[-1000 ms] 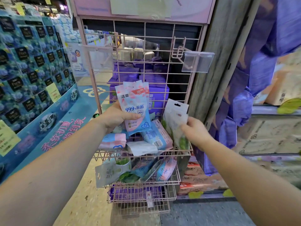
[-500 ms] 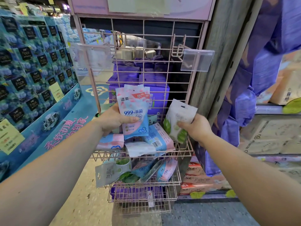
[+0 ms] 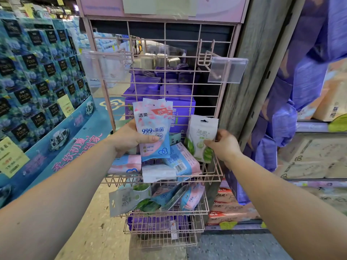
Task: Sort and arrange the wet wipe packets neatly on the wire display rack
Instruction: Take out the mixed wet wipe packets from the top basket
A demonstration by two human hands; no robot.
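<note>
Fingers (image 3: pixel 210 143) of the right hand (image 3: pixel 224 145) pinch the right edge of a white-and-green wet wipe packet (image 3: pixel 201 136), which stands upright with its long axis vertical and its hang hole at the top, just over the right end of the upper wire basket (image 3: pixel 216 175). The packet lies left of that hand's palm, so the hand is the nearer one to any slot on the right side of the pink wire display rack (image 3: pixel 165 59). The left hand (image 3: pixel 129 137) grips a small fan of pink-and-blue packets (image 3: pixel 153 128), thumb across their front, also upright, held above the basket's left half.

Below both hands the upper basket holds a loose heap: a pink-and-blue pack (image 3: pixel 125 165) lying flat at the left, a white pack (image 3: pixel 158 172) in the middle, and another pack (image 3: pixel 183 161) showing its barcode, tilted. The lower basket (image 3: pixel 205 205) carries more mixed packets, a grey-green pouch (image 3: pixel 127 199) hanging over its near-left edge.

Up on the grid, a hook with a clear price-tag holder (image 3: pixel 227 70) juts out above the right hand; the green packet's hang hole would probably suit it. Purple boxes (image 3: pixel 185 109) sit behind the mesh, blue tissue packs (image 3: pixel 37 72) stack on the left, and a wooden post (image 3: pixel 249 81) crowds the rack's right side.
</note>
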